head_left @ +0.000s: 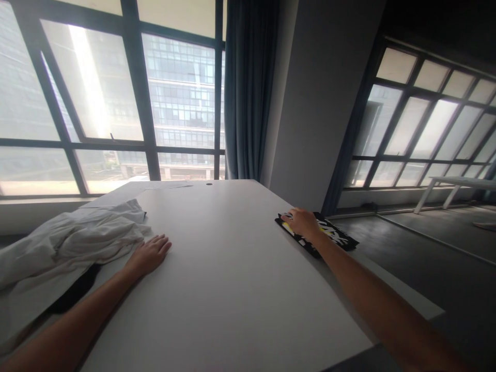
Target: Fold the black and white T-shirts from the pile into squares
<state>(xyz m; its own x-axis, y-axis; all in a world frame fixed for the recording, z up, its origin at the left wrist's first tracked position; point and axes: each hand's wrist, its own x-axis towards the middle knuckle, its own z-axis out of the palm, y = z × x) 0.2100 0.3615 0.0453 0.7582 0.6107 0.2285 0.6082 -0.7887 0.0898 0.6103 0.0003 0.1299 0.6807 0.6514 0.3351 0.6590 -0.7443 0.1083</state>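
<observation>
A: Head view, only camera. Logging hands first. The left hand [149, 254] is lying flat on the white table [232, 268], palm down, fingers stretched out and nearly together, gripping nothing. It is resting just beside the crumpled white cloth [73, 240], perhaps brushing its edge at the wrist.

B: And the right?

A: The right hand [303, 222] is reaching out to the table's right edge and pressing down on a flat black patterned item [329, 235], folded, with white and yellow markings. Fingers are spread over its near-left end. Whether they are curling round the edge or only lying on top, I cannot tell; the hand is covering that part.

B: Where is the item sitting exactly?

A: It is lying on the table's right border, well apart from the white cloth, with its far corner seeming to overhang the edge slightly. The wide lens is bending things there, so that is a tentative reading.

B: Anything else to note?

A: A dark cloth [77, 292] is showing from under the white heap, near the left forearm. Windows [116, 103] and a blue curtain [248, 88] are standing behind the table.

B: Handling judgement?

A: With the item so close to the drop, I would be drawing it inward while keeping the palm flat on it, not lifting by one corner, so the fold is staying intact. The left hand is bracing well where it is.
</observation>
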